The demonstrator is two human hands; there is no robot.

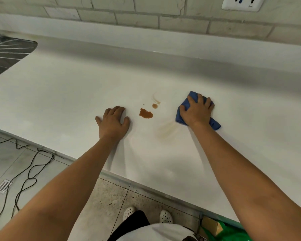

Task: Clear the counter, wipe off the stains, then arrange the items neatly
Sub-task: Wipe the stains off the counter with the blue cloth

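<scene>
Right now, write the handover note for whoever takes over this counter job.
Left hand: flat on the white counter, holding nothing.
Right hand: pressing the blue cloth onto the counter, to the right of the stains.
Done: no loose items show on the counter; a faint brownish smear lies beside the cloth, so wiping seems under way.
Left: the large brown stain, the small spot and the thin curved streak above it. Wipe those, then the smear. No items to arrange are in view.
</scene>
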